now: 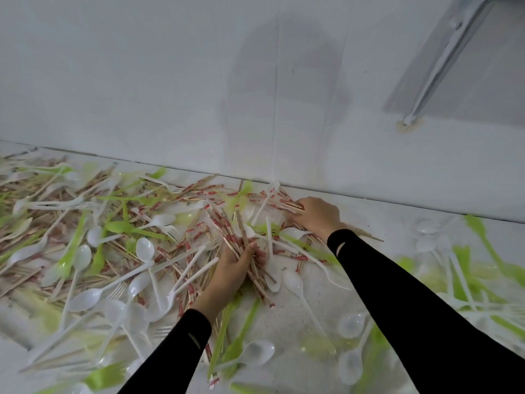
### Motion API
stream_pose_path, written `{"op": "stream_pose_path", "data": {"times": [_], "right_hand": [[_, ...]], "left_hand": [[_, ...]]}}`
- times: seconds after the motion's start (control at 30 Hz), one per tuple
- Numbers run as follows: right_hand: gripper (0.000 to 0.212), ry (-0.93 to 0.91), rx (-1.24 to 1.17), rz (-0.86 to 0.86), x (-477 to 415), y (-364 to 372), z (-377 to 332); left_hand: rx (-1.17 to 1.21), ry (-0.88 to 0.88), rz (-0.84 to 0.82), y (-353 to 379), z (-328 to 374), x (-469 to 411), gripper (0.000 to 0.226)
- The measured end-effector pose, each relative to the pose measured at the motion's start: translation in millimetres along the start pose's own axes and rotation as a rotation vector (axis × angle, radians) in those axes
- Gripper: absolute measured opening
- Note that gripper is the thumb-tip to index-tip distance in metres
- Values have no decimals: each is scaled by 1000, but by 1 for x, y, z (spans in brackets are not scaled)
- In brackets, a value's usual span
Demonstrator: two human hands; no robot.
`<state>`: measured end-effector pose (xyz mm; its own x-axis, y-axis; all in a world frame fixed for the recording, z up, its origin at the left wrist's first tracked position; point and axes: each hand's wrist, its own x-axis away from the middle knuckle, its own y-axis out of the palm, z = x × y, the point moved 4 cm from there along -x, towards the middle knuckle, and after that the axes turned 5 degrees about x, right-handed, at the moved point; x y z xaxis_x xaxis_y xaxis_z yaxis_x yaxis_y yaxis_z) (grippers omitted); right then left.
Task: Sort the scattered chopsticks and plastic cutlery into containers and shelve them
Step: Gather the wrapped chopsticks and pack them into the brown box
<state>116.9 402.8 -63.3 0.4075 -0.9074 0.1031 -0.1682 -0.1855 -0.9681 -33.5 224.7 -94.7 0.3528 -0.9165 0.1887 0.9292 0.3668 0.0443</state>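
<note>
While the left hand (235,265) grips a bundle of chopsticks (227,237) at mid-pile, the right hand (318,213) closes on more by the far wall (170,81). Best to gather only wooden sticks, shaking loose any white spoons (294,281) and green forks (233,348); no container shows.

Pale speckled surface (279,328), poss. floor: chopsticks (220,223), white spoons (145,248) & forks (170,231), green cutlery (122,227) scattered all over.
</note>
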Motion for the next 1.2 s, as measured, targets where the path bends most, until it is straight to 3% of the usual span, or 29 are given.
{"op": "stream_pose_path", "data": {"times": [0.2, 0.4, 0.63, 0.8, 0.93, 1.07, 1.2], "right_hand": [[43, 136, -144, -67, 7, -4, 7], [62, 130, -89, -172, 20, -5, 8], [31, 120, -80, -162, 26, 0, 4], [13, 196, -352, -153, 36, -13, 21], [15, 231, -667, -135, 62, -43, 41], [29, 171, -793, -293, 98, -62, 44], [30, 110, -925, -417, 133, -65, 23]], "left_hand": [[-15, 23, 10, -1, -1, 0, 30], [-34, 39, 13, 1, 2, 4, 27], [-58, 29, 5, 0, -1, 8, 27], [-62, 27, 6, -1, -1, 10, 27], [-87, 25, 56, 6, 5, 18, 25], [59, -9, 168, 13, 17, 22, 26], [211, -79, 44, 40, 39, 32, 34]]}}
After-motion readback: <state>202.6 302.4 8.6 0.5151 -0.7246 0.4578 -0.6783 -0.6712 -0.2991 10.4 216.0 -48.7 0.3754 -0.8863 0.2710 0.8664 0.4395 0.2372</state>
